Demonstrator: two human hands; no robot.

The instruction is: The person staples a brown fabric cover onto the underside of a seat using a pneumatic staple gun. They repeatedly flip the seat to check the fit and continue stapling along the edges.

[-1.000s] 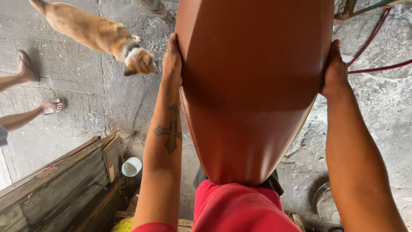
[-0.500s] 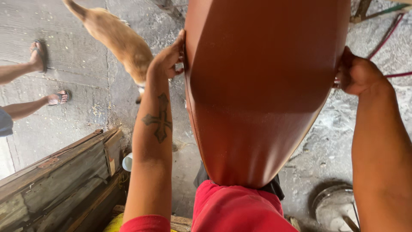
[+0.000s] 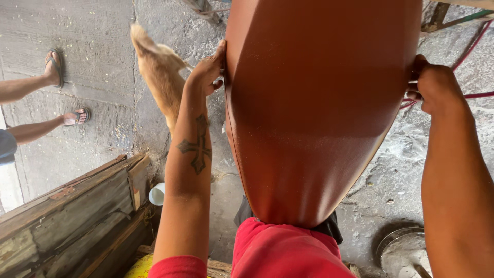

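Against the person's red-clad lap, narrow end down, stands the brown seat cover [image 3: 319, 113] — smooth vinyl, likely slippery, stiff over its base. Left hand [image 3: 208, 69] and right hand [image 3: 435, 85] clamp its opposite side edges — the best hold.

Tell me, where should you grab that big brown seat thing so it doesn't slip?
Probably by its two long side edges, one hand from each side. The brown seat cover is wide, smooth and rounded, so the top offers no grip. The left hand and right hand already clasp opposite edges, near the wide end.
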